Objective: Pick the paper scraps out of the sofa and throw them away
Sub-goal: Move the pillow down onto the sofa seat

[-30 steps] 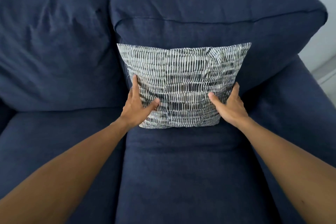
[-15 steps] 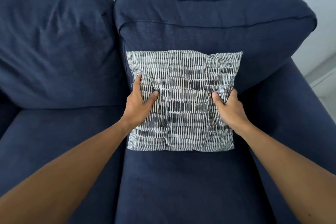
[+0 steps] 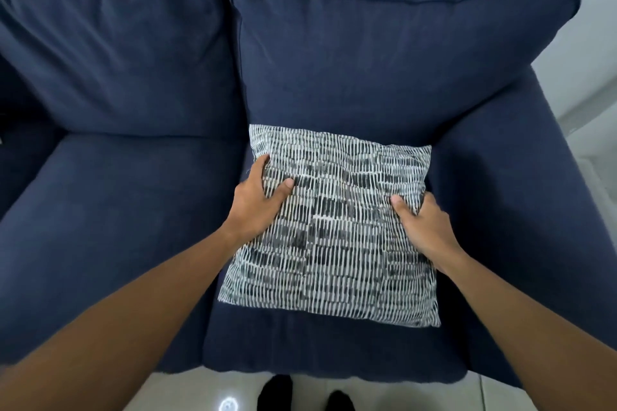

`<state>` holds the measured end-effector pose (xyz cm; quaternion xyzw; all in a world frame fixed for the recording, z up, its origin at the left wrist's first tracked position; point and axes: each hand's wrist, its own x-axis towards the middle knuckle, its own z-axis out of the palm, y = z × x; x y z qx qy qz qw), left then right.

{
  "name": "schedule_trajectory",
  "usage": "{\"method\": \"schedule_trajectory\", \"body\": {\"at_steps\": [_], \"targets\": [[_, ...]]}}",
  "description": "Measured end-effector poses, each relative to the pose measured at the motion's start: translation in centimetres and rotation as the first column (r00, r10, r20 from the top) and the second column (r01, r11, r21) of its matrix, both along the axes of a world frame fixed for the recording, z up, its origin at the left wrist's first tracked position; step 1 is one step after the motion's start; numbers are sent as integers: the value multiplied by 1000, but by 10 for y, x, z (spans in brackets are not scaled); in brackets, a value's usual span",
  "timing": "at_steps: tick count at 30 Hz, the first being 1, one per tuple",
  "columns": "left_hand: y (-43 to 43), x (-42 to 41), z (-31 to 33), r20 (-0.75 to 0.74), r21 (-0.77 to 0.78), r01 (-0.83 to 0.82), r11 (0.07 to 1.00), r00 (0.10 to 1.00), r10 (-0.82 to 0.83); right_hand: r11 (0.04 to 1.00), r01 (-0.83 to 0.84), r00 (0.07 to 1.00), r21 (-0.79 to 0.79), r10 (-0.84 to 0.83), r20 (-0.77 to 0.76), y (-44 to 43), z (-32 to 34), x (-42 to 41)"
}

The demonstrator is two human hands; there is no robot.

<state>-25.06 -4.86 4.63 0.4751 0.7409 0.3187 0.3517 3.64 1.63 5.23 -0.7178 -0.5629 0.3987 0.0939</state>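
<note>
A black-and-white patterned throw pillow lies tilted over the right seat cushion of a dark blue sofa. My left hand grips the pillow's left edge, thumb on top and fingers behind. My right hand grips its right edge the same way. No paper scraps show anywhere on the sofa; the pillow hides the seat under it and the crease behind it.
The right back cushion stands behind the pillow and the right armrest beside it. The left seat and back cushions lie to the left. Glossy light floor tiles and two dark-socked feet show below the sofa's front edge.
Both hands have drawn the pillow down and forward from against the back cushion onto the seat. The view has tipped downward, so the floor and feet now show.
</note>
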Motion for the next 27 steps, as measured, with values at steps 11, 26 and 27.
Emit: {"method": "schedule_trajectory", "body": {"at_steps": [11, 26, 27], "targets": [[-92, 21, -60, 33, -169, -54, 984, 998, 61, 988, -73, 996, -139, 78, 31, -76, -50, 26], [-102, 29, -90, -327, -361, -31, 932, 940, -95, 965, -99, 988, -244, 124, 89, -88, -82, 36], [-99, 28, -87, -343, -342, -21, 939, 933, -104, 969, -103, 988, -225, 127, 93, -87, -80, 36]]}}
